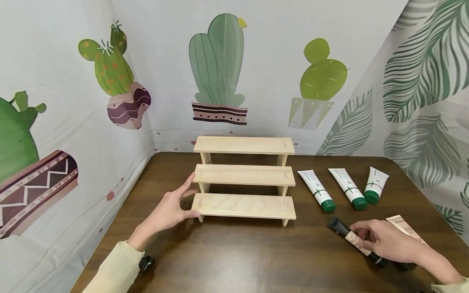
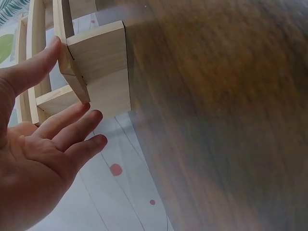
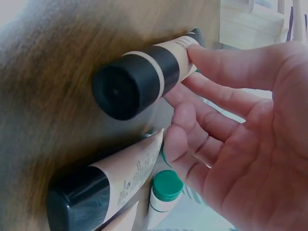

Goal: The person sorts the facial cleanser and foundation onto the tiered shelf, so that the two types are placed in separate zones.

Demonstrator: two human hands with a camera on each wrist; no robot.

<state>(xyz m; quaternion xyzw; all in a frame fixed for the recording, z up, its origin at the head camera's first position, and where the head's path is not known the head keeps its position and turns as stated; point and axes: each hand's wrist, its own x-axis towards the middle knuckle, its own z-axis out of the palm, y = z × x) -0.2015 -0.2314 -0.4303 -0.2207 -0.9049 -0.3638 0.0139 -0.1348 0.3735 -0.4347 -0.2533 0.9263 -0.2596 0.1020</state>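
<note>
A three-tier wooden step shelf (image 1: 244,177) stands on the table. My left hand (image 1: 171,207) spans its left end with fingers extended: the thumb touches the lowest step's front corner and the index fingertip is at the middle step. The left wrist view shows the thumb on a step edge (image 2: 61,53), the other fingers held out beside the end panel. My right hand (image 1: 389,240) pinches a slim beige cosmetic tube (image 1: 352,238) with black ends between thumb and fingers. The right wrist view shows its round black cap (image 3: 118,89) facing the camera.
Another beige tube (image 1: 404,228) with a black cap (image 3: 79,197) lies just beyond the right hand. Three white tubes with green caps lie right of the shelf: a left one (image 1: 316,188), a middle one (image 1: 346,186) and a right one (image 1: 376,182). A cactus-print cloth (image 1: 271,73) hangs behind.
</note>
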